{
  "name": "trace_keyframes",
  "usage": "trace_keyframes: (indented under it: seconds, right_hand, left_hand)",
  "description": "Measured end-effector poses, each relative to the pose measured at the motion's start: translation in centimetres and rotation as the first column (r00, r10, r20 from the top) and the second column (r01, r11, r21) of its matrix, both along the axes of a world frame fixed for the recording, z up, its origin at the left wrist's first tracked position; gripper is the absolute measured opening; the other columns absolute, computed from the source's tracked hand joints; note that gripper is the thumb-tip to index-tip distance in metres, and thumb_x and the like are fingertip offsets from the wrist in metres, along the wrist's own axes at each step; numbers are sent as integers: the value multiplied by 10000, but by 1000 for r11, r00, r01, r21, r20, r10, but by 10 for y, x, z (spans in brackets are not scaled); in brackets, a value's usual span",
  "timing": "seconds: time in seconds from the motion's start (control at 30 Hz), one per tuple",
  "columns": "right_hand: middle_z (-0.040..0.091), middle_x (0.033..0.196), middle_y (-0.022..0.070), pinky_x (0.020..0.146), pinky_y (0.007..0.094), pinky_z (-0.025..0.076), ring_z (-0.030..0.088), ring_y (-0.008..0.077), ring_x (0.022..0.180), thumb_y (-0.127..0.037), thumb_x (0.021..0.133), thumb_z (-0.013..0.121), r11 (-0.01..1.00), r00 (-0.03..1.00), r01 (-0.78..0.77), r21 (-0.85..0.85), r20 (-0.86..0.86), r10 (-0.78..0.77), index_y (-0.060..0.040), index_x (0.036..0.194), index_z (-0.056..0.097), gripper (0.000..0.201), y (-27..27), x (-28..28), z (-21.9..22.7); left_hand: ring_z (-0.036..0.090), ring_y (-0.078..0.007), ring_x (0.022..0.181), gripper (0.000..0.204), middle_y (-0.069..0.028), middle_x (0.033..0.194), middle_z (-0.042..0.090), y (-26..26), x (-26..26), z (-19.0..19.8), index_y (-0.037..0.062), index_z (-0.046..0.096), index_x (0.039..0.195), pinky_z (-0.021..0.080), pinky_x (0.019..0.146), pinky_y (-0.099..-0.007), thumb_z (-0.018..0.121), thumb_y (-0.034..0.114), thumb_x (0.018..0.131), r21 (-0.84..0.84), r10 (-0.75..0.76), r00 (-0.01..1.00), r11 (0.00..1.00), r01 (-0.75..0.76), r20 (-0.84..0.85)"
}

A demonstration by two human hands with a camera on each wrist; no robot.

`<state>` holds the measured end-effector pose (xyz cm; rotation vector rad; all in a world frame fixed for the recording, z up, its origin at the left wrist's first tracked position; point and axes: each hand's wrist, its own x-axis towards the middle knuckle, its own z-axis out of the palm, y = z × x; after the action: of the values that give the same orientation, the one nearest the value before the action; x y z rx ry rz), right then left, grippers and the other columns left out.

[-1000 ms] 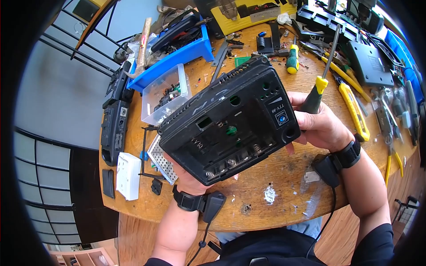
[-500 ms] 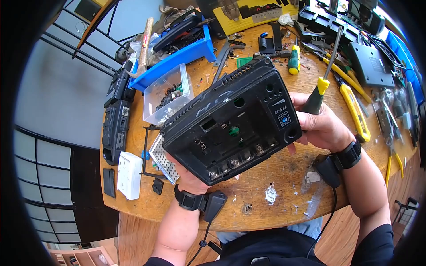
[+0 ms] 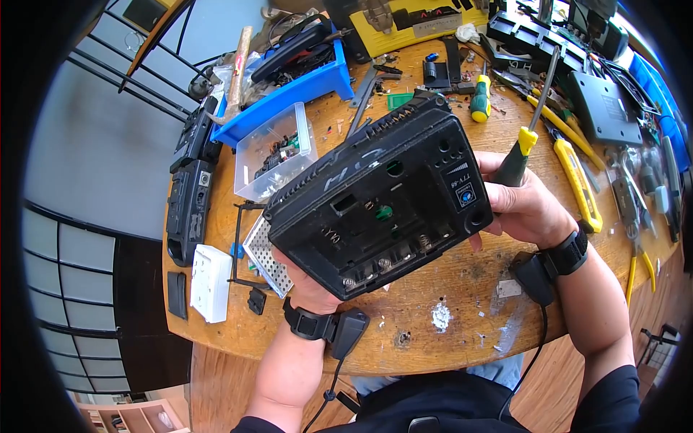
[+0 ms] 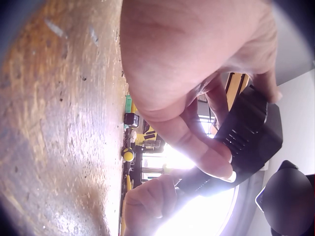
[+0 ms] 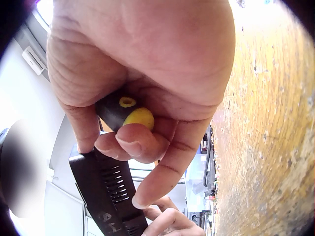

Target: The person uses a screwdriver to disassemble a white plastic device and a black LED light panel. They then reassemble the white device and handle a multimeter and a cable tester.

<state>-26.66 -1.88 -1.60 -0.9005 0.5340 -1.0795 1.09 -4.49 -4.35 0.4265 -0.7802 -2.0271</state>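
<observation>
A black plastic device casing marked TTV-88 is held up, tilted, above the table, its open battery bay with coil springs facing the head camera. My left hand grips its lower left end; in the left wrist view the thumb and fingers clasp the slotted casing. At the right end, my right hand pinches the casing's edge. That same hand holds a green-and-yellow screwdriver against the palm, shaft pointing up and away. The handle's butt shows between palm and curled fingers in the right wrist view.
Behind the casing stand a clear plastic box of small parts and a blue bin. A white housing lies left. To the right are a yellow utility knife and pliers; another screwdriver lies at the back.
The casing has shifted slightly right and down in the head view and tipped a little, showing more of its slotted long side. Both hands keep their hold, and the screwdriver stays in the right hand.
</observation>
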Motion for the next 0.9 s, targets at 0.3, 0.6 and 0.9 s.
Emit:
trace_keyframes:
  seconds: [0.3, 0.6, 0.9]
  right_hand:
    - [529, 727, -5, 566, 302, 509, 461, 72, 529, -237, 882, 667, 1000, 1000, 4, 0, -19, -4, -15, 1000, 579, 267, 1, 0, 3]
    - [515, 699, -12, 558, 297, 506, 450, 69, 520, -249, 887, 661, 1000, 1000, 15, -2, -22, -15, -15, 984, 579, 267, 1, 1, 1]
    - [497, 672, -19, 555, 299, 506, 464, 70, 517, -252, 895, 653, 1000, 1000, 21, -14, -20, -21, -8, 1003, 582, 276, 0, 1, -1]
  left_hand:
    - [643, -386, 811, 803, -166, 1317, 493, 3, -6, 0, 172, 396, 1385, 502, 401, -388, 343, 751, 832, 31, 127, 991, 991, -128, 33]
    - [639, -401, 851, 860, -155, 1339, 483, 1, -3, 2, 184, 383, 1397, 507, 410, -420, 324, 800, 800, 32, 102, 994, 994, -101, -27]
    - [635, -419, 825, 979, -189, 1315, 488, 3, -8, 12, 169, 389, 1394, 510, 421, -443, 338, 874, 717, 131, 60, 996, 990, -51, -65]
